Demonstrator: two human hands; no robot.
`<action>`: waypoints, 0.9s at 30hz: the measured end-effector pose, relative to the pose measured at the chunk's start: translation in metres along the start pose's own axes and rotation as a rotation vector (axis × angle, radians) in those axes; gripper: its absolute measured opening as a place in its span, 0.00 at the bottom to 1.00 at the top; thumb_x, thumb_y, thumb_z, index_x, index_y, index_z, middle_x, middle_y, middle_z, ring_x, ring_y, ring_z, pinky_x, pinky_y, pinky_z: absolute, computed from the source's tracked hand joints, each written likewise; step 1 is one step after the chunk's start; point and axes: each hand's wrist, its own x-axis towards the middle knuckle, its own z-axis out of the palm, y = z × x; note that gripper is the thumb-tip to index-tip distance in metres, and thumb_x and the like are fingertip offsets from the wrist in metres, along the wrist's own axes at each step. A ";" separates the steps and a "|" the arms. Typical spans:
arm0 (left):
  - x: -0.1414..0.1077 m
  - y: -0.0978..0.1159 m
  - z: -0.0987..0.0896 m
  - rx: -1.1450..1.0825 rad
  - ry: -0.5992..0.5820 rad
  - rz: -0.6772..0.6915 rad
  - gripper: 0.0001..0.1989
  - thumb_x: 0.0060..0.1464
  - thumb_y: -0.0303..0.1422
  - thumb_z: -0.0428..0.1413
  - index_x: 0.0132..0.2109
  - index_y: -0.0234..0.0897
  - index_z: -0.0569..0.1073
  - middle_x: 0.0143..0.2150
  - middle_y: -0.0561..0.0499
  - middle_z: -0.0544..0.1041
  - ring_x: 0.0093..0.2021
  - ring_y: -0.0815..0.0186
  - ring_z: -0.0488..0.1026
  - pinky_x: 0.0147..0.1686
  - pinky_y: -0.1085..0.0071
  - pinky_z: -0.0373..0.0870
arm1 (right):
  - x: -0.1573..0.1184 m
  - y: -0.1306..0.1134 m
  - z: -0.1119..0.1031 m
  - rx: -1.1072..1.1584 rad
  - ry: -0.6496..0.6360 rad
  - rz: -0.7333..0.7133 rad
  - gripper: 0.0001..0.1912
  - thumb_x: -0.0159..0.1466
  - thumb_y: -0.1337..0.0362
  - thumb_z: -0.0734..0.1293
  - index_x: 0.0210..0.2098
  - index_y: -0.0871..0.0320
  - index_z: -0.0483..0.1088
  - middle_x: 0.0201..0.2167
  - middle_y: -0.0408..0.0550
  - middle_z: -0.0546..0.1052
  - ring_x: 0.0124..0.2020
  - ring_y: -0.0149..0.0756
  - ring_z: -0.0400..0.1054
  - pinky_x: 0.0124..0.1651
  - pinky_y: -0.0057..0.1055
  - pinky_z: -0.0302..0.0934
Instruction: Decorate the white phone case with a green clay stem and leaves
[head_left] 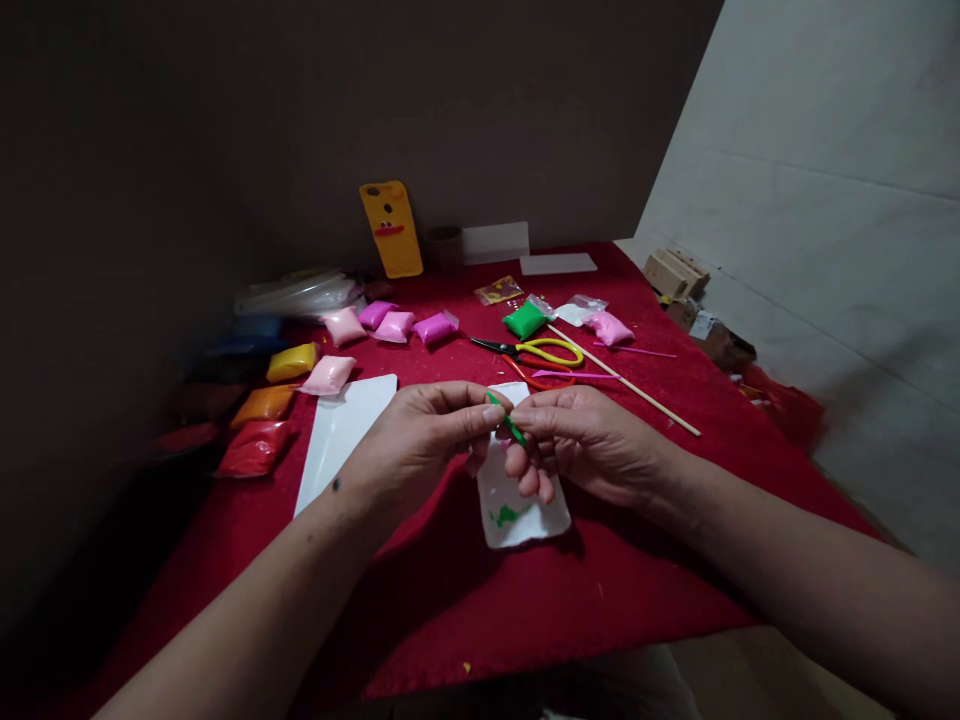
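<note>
A slim strip of green modelling clay [516,431] is pinched between my two hands, over the middle of the table. My left hand [431,425] grips its upper left end between thumb and forefinger. Thumb and fingers of my right hand [581,435] close on the same strip from the right. Beneath the hands lies a white phone case [525,515] with a green smear [507,515] near its lower end and a bit of pink higher up. The hands cover part of the case.
Scissors [540,352], a wooden stick [637,390] and a pink tool [577,375] lie beyond my right hand. Clay packets, including green [525,319] and red [255,448], ring the back and left of the red cloth [465,600]. A yellow phone case [393,230] leans on the wall.
</note>
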 end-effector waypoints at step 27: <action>-0.001 0.000 0.006 -0.019 0.020 0.002 0.07 0.50 0.33 0.63 0.31 0.33 0.76 0.24 0.53 0.72 0.23 0.74 0.67 0.23 0.78 0.63 | 0.001 0.002 0.002 0.007 0.062 -0.016 0.09 0.57 0.65 0.71 0.30 0.64 0.69 0.23 0.47 0.76 0.20 0.27 0.70 0.20 0.18 0.64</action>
